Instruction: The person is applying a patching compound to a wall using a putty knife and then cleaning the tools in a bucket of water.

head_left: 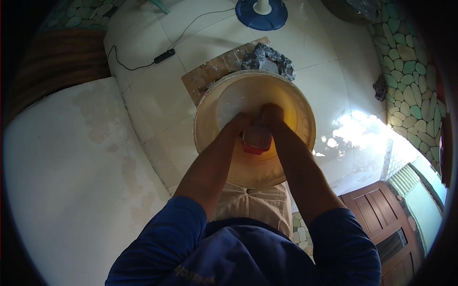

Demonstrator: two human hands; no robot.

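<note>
Both of my hands reach down into a large, round, yellowish bucket [305, 138] with cloudy liquid inside. My left hand [238, 124] and my right hand [272, 115] are close together near the middle, curled inward with their fingers in shadow. Just below them, between my wrists, is a small red container [255, 151] with something pale and translucent [258, 137] at its top. My left hand is right beside its edge. What the fingers grip is hidden.
Behind the bucket lie a stained board [214, 69] and a crumpled grey-black bag [260, 56]. Farther off are a blue round stand base [261, 14] and a black power strip [164, 56] with its cord. A white slab-like surface [81, 176] is at left, a brown door [377, 214] at right.
</note>
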